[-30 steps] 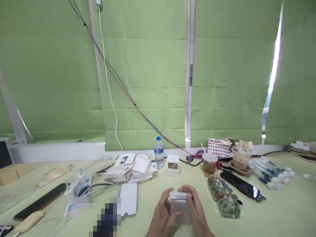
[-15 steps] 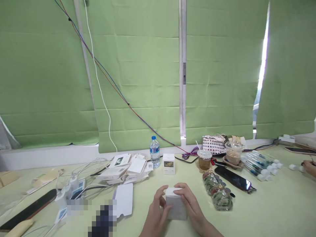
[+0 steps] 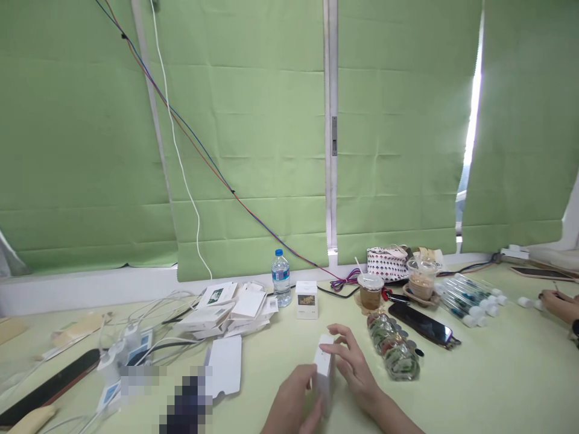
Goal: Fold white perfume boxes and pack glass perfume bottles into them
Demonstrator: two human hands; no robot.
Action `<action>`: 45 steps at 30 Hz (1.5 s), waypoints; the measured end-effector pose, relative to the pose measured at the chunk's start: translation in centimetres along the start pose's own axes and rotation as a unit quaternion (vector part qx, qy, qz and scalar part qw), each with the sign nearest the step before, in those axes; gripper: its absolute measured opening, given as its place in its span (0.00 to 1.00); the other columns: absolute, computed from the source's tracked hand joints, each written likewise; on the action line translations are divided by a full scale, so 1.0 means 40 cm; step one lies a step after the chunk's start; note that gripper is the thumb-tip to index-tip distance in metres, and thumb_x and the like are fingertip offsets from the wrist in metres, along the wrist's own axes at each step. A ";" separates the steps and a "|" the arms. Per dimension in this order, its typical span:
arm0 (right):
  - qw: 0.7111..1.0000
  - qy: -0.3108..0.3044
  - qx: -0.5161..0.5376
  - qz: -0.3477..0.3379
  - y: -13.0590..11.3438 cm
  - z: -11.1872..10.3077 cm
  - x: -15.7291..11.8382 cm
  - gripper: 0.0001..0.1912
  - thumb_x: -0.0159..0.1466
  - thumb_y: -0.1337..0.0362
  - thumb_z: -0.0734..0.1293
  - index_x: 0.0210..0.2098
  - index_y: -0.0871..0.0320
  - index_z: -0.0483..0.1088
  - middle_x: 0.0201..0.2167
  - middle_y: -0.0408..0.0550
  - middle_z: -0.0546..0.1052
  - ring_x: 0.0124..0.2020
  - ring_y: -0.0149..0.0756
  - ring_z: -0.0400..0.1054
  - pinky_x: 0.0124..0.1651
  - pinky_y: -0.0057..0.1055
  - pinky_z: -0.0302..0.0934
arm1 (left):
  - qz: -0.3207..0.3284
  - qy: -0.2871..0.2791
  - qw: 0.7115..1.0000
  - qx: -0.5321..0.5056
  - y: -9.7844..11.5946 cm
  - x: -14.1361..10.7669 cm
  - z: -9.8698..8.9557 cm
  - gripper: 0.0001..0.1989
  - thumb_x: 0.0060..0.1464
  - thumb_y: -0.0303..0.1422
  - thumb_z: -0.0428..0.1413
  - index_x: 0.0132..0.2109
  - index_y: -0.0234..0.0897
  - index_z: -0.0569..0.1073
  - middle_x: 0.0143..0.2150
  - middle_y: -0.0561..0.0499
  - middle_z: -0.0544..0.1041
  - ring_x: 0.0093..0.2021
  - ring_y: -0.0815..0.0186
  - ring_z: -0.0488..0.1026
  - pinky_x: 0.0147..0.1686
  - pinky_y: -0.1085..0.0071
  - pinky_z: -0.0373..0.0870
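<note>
A small white box (image 3: 322,367) stands upright, turned at an angle, at the near middle of the table. My left hand (image 3: 295,395) grips its left side, with the thumb low on the front and the fingers partly hidden. My right hand (image 3: 355,364) curls around the right side, one fingertip touching the top edge. Behind it stands another white box (image 3: 307,306) with a picture on its front, beside a water bottle (image 3: 281,283). Left of my hands lies a flat white card piece (image 3: 226,364).
A pile of flattened white boxes (image 3: 226,313) and a power strip (image 3: 142,349) with cables lie left. On the right are bagged green items (image 3: 398,355), a phone (image 3: 420,322), drink cups (image 3: 371,295) and white-capped tubes (image 3: 470,301). Another person's hand (image 3: 561,304) is at the far right.
The white box has been turned, so a narrower side now faces me. My left hand has shifted lower on it, and my right hand has moved slightly right. The view has shifted slightly.
</note>
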State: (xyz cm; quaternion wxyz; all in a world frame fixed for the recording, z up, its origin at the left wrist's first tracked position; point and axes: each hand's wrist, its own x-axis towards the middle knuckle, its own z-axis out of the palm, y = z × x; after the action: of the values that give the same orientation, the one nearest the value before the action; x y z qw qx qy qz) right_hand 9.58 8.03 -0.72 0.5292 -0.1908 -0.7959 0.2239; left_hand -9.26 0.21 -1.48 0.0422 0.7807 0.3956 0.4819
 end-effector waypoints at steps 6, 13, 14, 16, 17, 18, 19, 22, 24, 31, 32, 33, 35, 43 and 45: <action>0.995 -0.085 0.009 0.056 -0.058 -0.035 -0.009 0.35 0.55 0.43 0.67 0.58 0.50 0.64 0.64 0.55 0.55 0.59 0.53 0.58 0.59 0.45 0.54 | -0.057 -0.025 0.996 -0.063 0.026 0.001 0.022 0.17 0.55 0.29 0.51 0.52 0.43 0.65 0.42 0.46 0.76 0.41 0.59 0.74 0.43 0.62 0.72; 0.959 -0.029 0.193 0.204 -0.046 -0.034 0.012 0.23 0.58 0.58 0.68 0.52 0.53 0.67 0.54 0.53 0.70 0.55 0.48 0.65 0.57 0.44 0.58 | -0.315 -0.043 0.941 -0.112 -0.003 0.035 0.019 0.38 0.42 0.23 0.56 0.62 0.39 0.55 0.64 0.42 0.60 0.64 0.54 0.56 0.62 0.57 0.54; 0.948 -0.028 0.229 0.220 -0.039 -0.039 0.014 0.23 0.58 0.57 0.68 0.52 0.53 0.66 0.52 0.52 0.71 0.52 0.48 0.67 0.54 0.44 0.60 | -0.338 -0.050 0.933 -0.115 -0.007 0.039 0.020 0.41 0.41 0.22 0.56 0.63 0.40 0.52 0.66 0.42 0.58 0.66 0.54 0.54 0.63 0.57 0.52; 0.937 -0.033 0.260 0.232 -0.027 -0.054 0.020 0.23 0.58 0.56 0.69 0.51 0.53 0.66 0.49 0.51 0.73 0.49 0.47 0.68 0.51 0.43 0.62 | -0.349 -0.081 0.925 -0.129 -0.009 0.042 0.019 0.44 0.42 0.22 0.55 0.66 0.41 0.47 0.65 0.42 0.60 0.65 0.55 0.55 0.63 0.58 0.51; 0.938 -0.038 0.256 0.229 -0.022 -0.062 0.023 0.22 0.58 0.56 0.69 0.51 0.53 0.67 0.48 0.51 0.73 0.49 0.47 0.68 0.50 0.42 0.62 | -0.340 -0.098 0.925 -0.138 -0.008 0.042 0.019 0.44 0.43 0.22 0.54 0.66 0.42 0.46 0.63 0.43 0.63 0.64 0.56 0.57 0.62 0.58 0.51; 0.944 -0.045 0.242 0.220 -0.019 -0.070 0.028 0.20 0.59 0.56 0.68 0.50 0.53 0.69 0.48 0.51 0.72 0.49 0.46 0.68 0.50 0.41 0.62 | -0.328 -0.113 0.927 -0.144 -0.007 0.041 0.018 0.44 0.43 0.21 0.53 0.66 0.42 0.46 0.61 0.43 0.66 0.63 0.57 0.59 0.62 0.59 0.51; 0.951 -0.051 0.223 0.206 -0.018 -0.077 0.032 0.18 0.60 0.56 0.67 0.49 0.53 0.70 0.47 0.51 0.71 0.49 0.45 0.67 0.50 0.40 0.62 | -0.318 -0.122 0.929 -0.148 -0.005 0.039 0.017 0.43 0.44 0.21 0.52 0.66 0.42 0.46 0.60 0.44 0.67 0.62 0.58 0.61 0.62 0.60 0.51; 0.972 -0.054 0.162 0.165 -0.014 -0.089 0.042 0.14 0.63 0.58 0.64 0.46 0.53 0.73 0.45 0.50 0.71 0.50 0.43 0.66 0.50 0.38 0.62 | -0.312 -0.119 0.933 -0.134 -0.004 0.032 0.018 0.41 0.44 0.21 0.52 0.65 0.41 0.48 0.61 0.43 0.67 0.62 0.58 0.61 0.61 0.61 0.51; 0.979 -0.035 0.132 0.152 -0.011 -0.084 0.042 0.13 0.63 0.60 0.62 0.45 0.52 0.74 0.44 0.50 0.71 0.49 0.42 0.66 0.51 0.37 0.61 | -0.318 -0.114 0.933 -0.122 -0.005 0.033 0.022 0.42 0.44 0.22 0.53 0.66 0.41 0.47 0.61 0.42 0.66 0.62 0.57 0.60 0.61 0.60 0.52; 0.991 0.019 0.056 0.122 0.030 0.006 0.019 0.21 0.59 0.72 0.59 0.50 0.52 0.69 0.48 0.48 0.70 0.51 0.39 0.66 0.54 0.36 0.61 | -0.301 -0.043 0.947 -0.099 -0.053 0.102 0.054 0.24 0.43 0.25 0.53 0.51 0.39 0.67 0.46 0.46 0.78 0.48 0.53 0.72 0.48 0.61 0.66; 0.991 0.014 0.043 0.123 0.041 0.022 0.020 0.27 0.56 0.75 0.59 0.54 0.51 0.65 0.51 0.48 0.69 0.54 0.39 0.64 0.56 0.36 0.59 | -0.299 -0.022 0.947 -0.115 -0.069 0.113 0.059 0.22 0.42 0.25 0.53 0.48 0.39 0.68 0.44 0.47 0.78 0.46 0.54 0.73 0.47 0.62 0.67; 0.992 0.011 0.028 0.126 0.054 0.039 0.024 0.35 0.51 0.78 0.59 0.57 0.51 0.60 0.54 0.47 0.67 0.57 0.38 0.61 0.59 0.36 0.56 | -0.297 0.001 0.946 -0.130 -0.087 0.122 0.063 0.22 0.41 0.24 0.53 0.47 0.39 0.69 0.43 0.48 0.79 0.45 0.55 0.73 0.46 0.62 0.68; 0.989 0.011 -0.002 0.146 0.083 0.071 0.039 0.42 0.47 0.80 0.58 0.60 0.51 0.55 0.57 0.46 0.66 0.59 0.36 0.60 0.61 0.36 0.54 | -0.296 0.049 0.943 -0.141 -0.125 0.137 0.070 0.21 0.39 0.25 0.53 0.45 0.39 0.69 0.44 0.48 0.78 0.47 0.54 0.73 0.48 0.61 0.67; 0.983 0.048 -0.027 0.177 0.180 0.172 0.135 0.46 0.48 0.81 0.56 0.64 0.49 0.50 0.67 0.44 0.53 0.68 0.38 0.45 0.65 0.41 0.47 | -0.328 0.194 0.897 -0.223 -0.245 0.190 0.076 0.48 0.36 0.38 0.64 0.63 0.35 0.53 0.69 0.38 0.50 0.69 0.52 0.44 0.66 0.58 0.43; 0.979 0.058 -0.038 0.189 0.200 0.190 0.151 0.46 0.50 0.81 0.57 0.65 0.47 0.48 0.69 0.44 0.48 0.68 0.39 0.44 0.64 0.41 0.50 | -0.335 0.205 0.865 -0.313 -0.270 0.213 0.078 0.44 0.45 0.47 0.59 0.65 0.40 0.50 0.70 0.43 0.51 0.69 0.55 0.46 0.65 0.59 0.47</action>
State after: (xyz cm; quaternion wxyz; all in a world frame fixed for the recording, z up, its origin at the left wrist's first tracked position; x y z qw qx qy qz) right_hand 0.83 16.74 -3.20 0.5148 -0.3706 -0.7213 0.2780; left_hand -11.15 14.17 -1.83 0.3605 0.4309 0.4614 0.6867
